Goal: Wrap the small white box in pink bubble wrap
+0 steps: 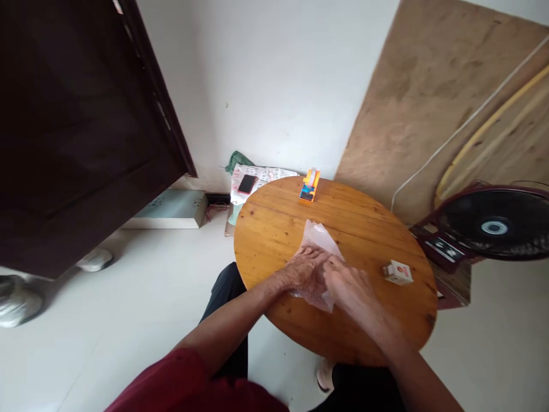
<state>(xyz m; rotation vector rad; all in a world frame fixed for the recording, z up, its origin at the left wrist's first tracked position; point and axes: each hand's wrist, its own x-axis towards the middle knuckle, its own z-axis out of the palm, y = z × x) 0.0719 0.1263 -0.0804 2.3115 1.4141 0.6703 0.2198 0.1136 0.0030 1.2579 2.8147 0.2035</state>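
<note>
A clear plastic bag (318,236) lies flat on the round wooden table (274,229). My left hand (305,270) rests on the bag's near part, fingers curled down onto the plastic. My right hand (349,285) lies beside it, touching the left hand, fingers bent over the same bag. What the fingertips pinch is hidden under the hands.
A small white box (398,273) sits on the table to the right of my hands. An orange and blue object (309,186) stands at the far edge. A black fan (493,226) is at the right. Printed bags with a phone (247,183) lie on the floor by the wall.
</note>
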